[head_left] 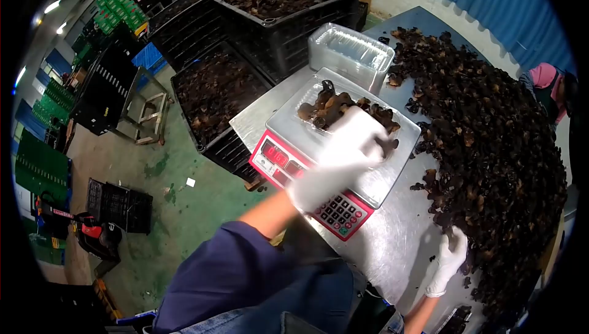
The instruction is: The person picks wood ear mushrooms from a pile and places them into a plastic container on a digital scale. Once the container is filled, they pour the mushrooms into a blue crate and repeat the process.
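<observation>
A red-framed digital scale (268, 161) with lit red digits stands on the metal table. On its steel plate lies a clear plastic tray (307, 96) holding brown-black wood ear mushrooms (328, 108). My left hand (350, 143), white-gloved and smeared by motion, reaches over the tray. Its fingers overlap the mushrooms, and I cannot tell whether they grip any. My right hand (451, 259), also white-gloved, is at the near edge of a large heap of wood ear mushrooms (491, 125), thumb and fingers apart with nothing seen between them.
A stack of clear plastic trays (351, 51) stands behind the scale. Black crates (276, 18) full of mushrooms rise beyond the table, with another crate (215, 94) lower down. Across the table, a person in a pink head covering (544, 76) is at the heap's far side.
</observation>
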